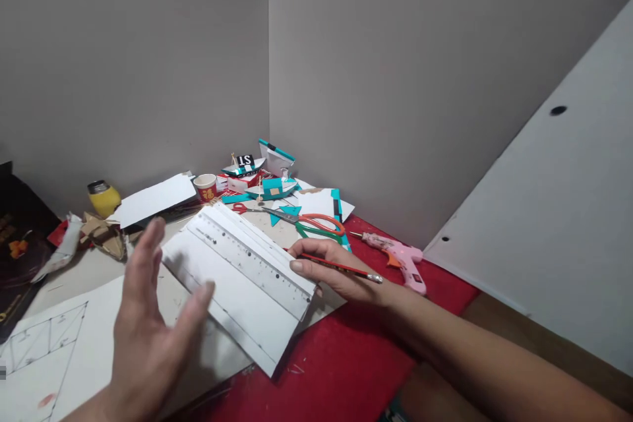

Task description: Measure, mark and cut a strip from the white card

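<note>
My left hand (153, 323) is open, thumb and fingers spread, in front of the left side of a white card piece (227, 310) and holding nothing. The card is tilted and has pencil lines and dots along its lower side. A clear ruler (250, 254) lies along it, with further white card layers behind. My right hand (333, 270) is closed at the right end of the card and ruler, thumb on top and fingertips partly hidden under the edge. A red and black pencil (341, 265) with a metal end is held in the same hand.
Orange-and-green-handled scissors (316, 223), a pink glue gun (395, 257) and small paper boats (271, 188) lie beyond my hands. A red paper cup (206, 187) and yellow jar (103, 198) stand at the back left. A drawn sheet (93, 343) is at front left; grey panels (395, 79) enclose the table.
</note>
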`<state>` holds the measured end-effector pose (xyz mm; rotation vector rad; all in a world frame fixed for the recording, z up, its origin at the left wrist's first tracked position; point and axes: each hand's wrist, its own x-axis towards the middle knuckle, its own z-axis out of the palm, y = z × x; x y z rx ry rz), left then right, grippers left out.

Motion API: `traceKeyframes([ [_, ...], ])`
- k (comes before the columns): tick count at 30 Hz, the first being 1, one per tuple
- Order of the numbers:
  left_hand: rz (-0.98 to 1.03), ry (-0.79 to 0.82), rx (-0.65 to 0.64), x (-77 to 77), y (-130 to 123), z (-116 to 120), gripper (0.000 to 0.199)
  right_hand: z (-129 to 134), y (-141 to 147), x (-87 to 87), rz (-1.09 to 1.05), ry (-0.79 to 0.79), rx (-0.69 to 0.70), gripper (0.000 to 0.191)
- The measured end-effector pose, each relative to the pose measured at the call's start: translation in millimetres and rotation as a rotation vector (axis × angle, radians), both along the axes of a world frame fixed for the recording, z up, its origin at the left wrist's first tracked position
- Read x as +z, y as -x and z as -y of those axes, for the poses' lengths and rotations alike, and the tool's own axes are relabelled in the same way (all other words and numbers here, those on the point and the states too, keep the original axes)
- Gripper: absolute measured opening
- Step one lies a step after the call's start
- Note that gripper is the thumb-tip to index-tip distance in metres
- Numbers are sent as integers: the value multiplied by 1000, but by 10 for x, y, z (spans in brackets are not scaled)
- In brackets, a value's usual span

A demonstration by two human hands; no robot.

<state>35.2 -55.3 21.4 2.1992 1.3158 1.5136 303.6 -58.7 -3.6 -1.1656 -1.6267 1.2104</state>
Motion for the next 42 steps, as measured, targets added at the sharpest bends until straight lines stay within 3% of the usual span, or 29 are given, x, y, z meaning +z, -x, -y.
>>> traceKeyframes([
  [2,464,333,-26,60,4,-198,77,-43,71,-36,-64,34,21,37],
  [3,532,424,-20,71,10,-295,79,-69,102,-53,-88,42,31,36],
  [6,638,530,13,24,44,-515,79,-162,170,-114,-136,40,46,33],
  [9,713,589,39,-108,49,-592,73,-252,216,-189,-172,40,44,30],
  [14,788,902,-107,-353,-24,-568,31,-328,276,-297,-200,54,43,28],
  [17,808,1043,-142,-417,-43,-569,21,-340,304,-350,-211,45,5,28],
  [23,870,1030,-160,-374,-38,-564,19,-371,287,-342,-183,-52,-88,26],
  [29,936,921,-107,-385,-36,-562,22,-277,271,-290,-46,-405,-318,10],
  [32,950,897,-85,-412,-35,-579,24,-136,340,-319,213,-715,-232,14],
  [34,960,883,-72,-421,-39,-582,25,-51,405,-342,382,-841,-143,26],
  [37,970,868,-63,-415,-55,-557,27,13,500,-382,587,-792,-44,46],
  [42,944,881,-97,-411,-71,-524,28,-6,565,-451,633,-576,61,29],
])
